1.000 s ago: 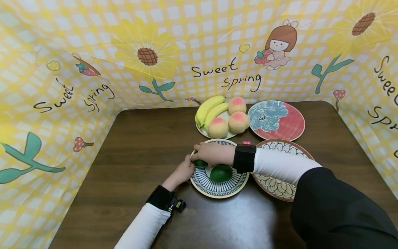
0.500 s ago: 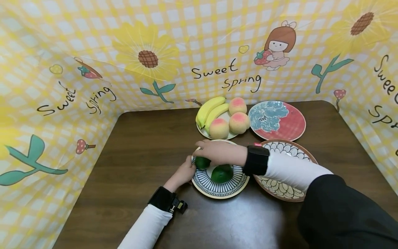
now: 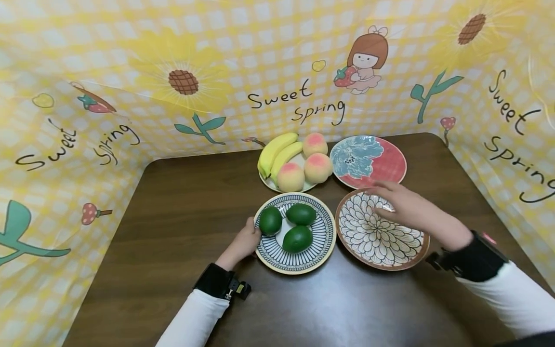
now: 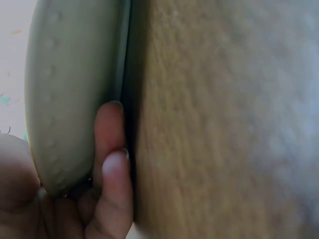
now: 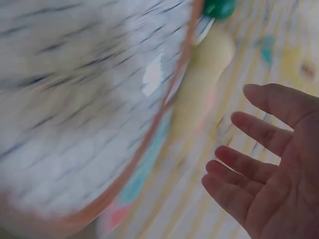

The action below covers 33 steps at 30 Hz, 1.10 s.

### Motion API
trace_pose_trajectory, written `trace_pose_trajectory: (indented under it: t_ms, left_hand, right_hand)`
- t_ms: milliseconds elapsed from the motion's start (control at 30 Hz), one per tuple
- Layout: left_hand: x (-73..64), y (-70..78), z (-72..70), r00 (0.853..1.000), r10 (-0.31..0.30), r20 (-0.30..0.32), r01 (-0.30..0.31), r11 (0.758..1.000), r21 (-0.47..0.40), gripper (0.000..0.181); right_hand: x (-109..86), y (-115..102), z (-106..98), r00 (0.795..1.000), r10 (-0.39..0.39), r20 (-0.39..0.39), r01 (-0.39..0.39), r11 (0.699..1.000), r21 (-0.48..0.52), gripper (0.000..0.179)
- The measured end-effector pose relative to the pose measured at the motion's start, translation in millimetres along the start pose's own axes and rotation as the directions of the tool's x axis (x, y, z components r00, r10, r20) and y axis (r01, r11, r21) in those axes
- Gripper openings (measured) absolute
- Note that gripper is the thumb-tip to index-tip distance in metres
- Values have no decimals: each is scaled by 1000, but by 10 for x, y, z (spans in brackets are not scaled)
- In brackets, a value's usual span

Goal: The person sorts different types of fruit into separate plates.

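In the head view, three dark green oval fruits (image 3: 297,239) lie together on a black-and-white striped plate (image 3: 299,265) with a yellowish rim. My left hand (image 3: 243,241) holds that plate's left edge. The left wrist view shows its fingers (image 4: 113,179) curled under the pale underside of the plate (image 4: 70,79), close to the tabletop. Over a brown-rimmed plate with a petal pattern (image 3: 368,250) hovers my right hand (image 3: 409,207), holding nothing. Its fingers are spread and relaxed in the right wrist view, apart from the blurred petal plate (image 5: 75,129).
Behind the striped plate, a small dish (image 3: 309,186) bears bananas (image 3: 277,152) and three peaches (image 3: 318,167). A red plate with a blue flower (image 3: 388,161) sits at the back right. Yellow checked cloth (image 3: 238,58) encloses the wooden table (image 3: 191,207) at the back and sides.
My right hand has let go of a green fruit at the striped plate's left and moved right, over the petal plate. The left hand keeps its hold on the plate. The head view has shifted slightly.
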<state>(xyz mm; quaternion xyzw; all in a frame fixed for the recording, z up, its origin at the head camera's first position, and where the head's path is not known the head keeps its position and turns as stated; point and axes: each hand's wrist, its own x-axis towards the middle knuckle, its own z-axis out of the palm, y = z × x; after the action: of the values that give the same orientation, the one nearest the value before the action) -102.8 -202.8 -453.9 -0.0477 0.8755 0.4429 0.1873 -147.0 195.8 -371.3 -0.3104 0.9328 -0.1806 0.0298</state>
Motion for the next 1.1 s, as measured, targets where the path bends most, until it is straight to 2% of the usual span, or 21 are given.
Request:
trace_pose_trajectory:
  t_ms: [100,167,233,300,333,400,500,533,567,600,733,867,1000,1100]
  left_hand:
    - [-28,-12,-12,1000,-8,2,8,1000,-4,45]
    - [-45,-23,-17,1000,-15,-1,15,1000,-3,44]
    - [-57,-27,-22,1000,-20,-6,20,1000,-2,44]
    - [-60,-22,-27,1000,-16,-13,16,1000,0,44]
    - [-60,-19,-30,1000,-17,-17,17,1000,3,44]
    - [-62,-8,-37,1000,-15,-18,15,1000,3,44]
    - [-59,2,-34,1000,-5,-20,5,1000,-2,45]
    - [-56,3,-27,1000,-3,-19,3,1000,-6,46]
    - [-52,7,-18,1000,1,-19,-1,1000,-9,46]
    - [-44,11,-5,1000,5,-21,-5,1000,-9,46]
    - [13,44,44,1000,16,-8,-16,1000,-17,45]
    - [62,44,38,999,25,37,-23,999,-45,42]
    - [36,-5,-76,990,26,139,-16,997,-75,48]
    - [-27,-32,-253,979,11,204,6,996,-84,60]
  right_hand:
    - [-358,261,18,989,135,-63,-132,990,42,49]
    - [-569,390,63,969,234,-83,-224,968,108,55]
    - [-751,467,114,938,340,-58,-324,926,196,62]
    - [-882,524,161,904,427,8,-410,864,293,69]
    - [-923,548,185,890,453,56,-442,822,359,71]
    - [-962,574,230,863,472,179,-493,712,500,75]
    - [-950,593,321,837,439,327,-533,519,668,74]
    - [-939,597,348,830,422,365,-544,465,699,73]
    - [-929,597,372,824,409,391,-552,429,715,72]
    - [-925,601,395,823,403,400,-553,412,724,70]
    - [-938,646,427,835,383,396,-537,406,739,64]
    - [-1007,631,484,833,406,376,-529,385,756,63]
    - [-1085,544,618,834,418,360,-516,360,777,61]
    - [-1081,488,701,840,411,355,-502,338,796,61]
